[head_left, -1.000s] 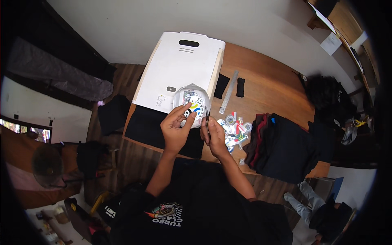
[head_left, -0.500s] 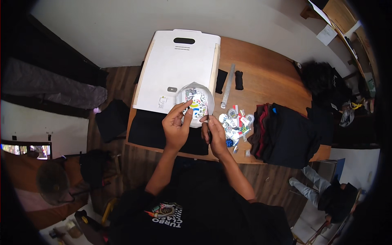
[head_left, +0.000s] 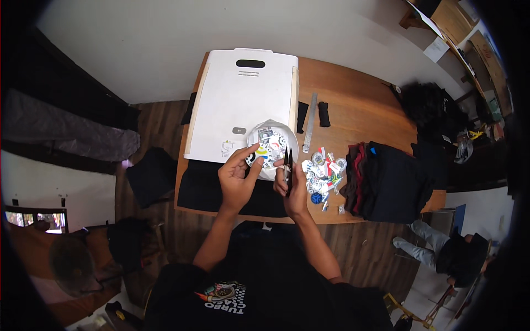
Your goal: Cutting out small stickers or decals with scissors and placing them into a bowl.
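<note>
My left hand [head_left: 237, 179] is closed, with thumb and forefinger on a small printed cutout [head_left: 258, 152] in white, yellow and blue. It is held over a round white container [head_left: 292, 137], inside which lie more printed pieces. My right hand [head_left: 295, 193] is wrapped round a pair of dark-bladed thread snips [head_left: 289, 165], points upward, by the container's right side. To the right on the table, a loose heap of printed cutouts and round badges [head_left: 323, 175] includes a blue disc [head_left: 316, 198].
A large white board [head_left: 243, 105] with an oval slot lies behind the container, and black cloth [head_left: 221, 190] in front. A steel ruler [head_left: 311, 121] and a rolled black cloth [head_left: 324, 114] lie right. Folded dark garments [head_left: 395, 185] are stacked at the table's right. Another person [head_left: 452, 254] is at lower right.
The snips have turned in my right hand, so their blades now show more fully. The left hand's cutout has shifted slightly left over the container. The whole view has moved a little.
</note>
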Available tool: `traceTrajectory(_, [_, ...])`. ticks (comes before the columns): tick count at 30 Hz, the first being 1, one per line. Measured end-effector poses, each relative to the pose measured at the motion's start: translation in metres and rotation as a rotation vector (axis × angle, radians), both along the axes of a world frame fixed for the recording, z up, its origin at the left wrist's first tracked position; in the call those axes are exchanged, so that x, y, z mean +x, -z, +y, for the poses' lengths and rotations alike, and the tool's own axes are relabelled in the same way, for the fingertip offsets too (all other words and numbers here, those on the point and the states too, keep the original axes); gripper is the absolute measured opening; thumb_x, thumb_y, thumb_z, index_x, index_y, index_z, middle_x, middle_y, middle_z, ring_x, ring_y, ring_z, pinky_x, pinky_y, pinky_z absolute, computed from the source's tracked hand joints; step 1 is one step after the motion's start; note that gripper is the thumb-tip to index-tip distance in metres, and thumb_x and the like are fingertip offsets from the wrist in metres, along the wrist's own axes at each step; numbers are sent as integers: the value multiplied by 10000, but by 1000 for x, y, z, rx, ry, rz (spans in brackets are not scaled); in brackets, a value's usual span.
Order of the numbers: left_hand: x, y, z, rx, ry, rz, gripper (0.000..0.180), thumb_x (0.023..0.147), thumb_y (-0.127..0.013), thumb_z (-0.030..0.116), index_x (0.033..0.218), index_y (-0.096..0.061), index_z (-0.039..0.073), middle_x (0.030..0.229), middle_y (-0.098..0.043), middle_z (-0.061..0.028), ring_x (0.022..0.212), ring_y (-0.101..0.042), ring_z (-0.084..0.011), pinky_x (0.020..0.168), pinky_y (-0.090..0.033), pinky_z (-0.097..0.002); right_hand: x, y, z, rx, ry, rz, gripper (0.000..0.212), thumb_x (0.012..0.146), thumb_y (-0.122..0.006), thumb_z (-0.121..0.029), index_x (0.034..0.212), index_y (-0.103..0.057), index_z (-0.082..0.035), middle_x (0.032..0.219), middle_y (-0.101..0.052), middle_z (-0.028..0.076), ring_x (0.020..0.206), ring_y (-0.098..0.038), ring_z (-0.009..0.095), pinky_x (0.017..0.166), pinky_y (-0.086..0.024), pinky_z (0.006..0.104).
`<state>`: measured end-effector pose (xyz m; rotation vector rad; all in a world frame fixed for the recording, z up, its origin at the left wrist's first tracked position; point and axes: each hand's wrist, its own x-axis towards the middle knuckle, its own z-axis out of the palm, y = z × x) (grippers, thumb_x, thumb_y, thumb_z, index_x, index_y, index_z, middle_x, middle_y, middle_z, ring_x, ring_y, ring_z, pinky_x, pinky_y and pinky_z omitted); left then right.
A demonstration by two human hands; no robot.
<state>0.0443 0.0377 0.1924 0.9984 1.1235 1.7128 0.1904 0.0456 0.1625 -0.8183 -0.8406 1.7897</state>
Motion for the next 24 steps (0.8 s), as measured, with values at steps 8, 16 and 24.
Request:
traceTrajectory(8, [-1, 7, 3, -44, 55, -8, 328, 906, -633, -118, 1234, -624, -99, 1123, -643, -133, 1031, -614, -134, 892, -509, -255, 8, 12, -8, -3, 48, -97, 392, 1076, -275, -333, 1059, -531, -38, 610, -358, -24, 517, -306, 78, 517, -291, 234])
traceTrajectory(16, [0, 0, 18, 2, 102, 41, 366, 915, -628, -101, 1280, -593, -93, 1163, -637, -145, 1079, -605, -140, 927, -500, -263, 9, -3, 0, 59, -16, -116, 349, 1091, -310, -325, 1109, -501, -33, 638, -393, 0, 527, -342, 86, 522, -323, 236])
traceTrajectory(24, [-1, 1, 22, -29, 147, -49, 373, 919, -627, -97, 1289, -583, -94, 1165, -638, -141, 1062, -618, -146, 935, -504, -260, 8, -7, 2, 169, -94, -163, 362, 1098, -314, -341, 1104, -513, -38, 585, -379, -23, 482, -317, 55, 458, -273, 200])
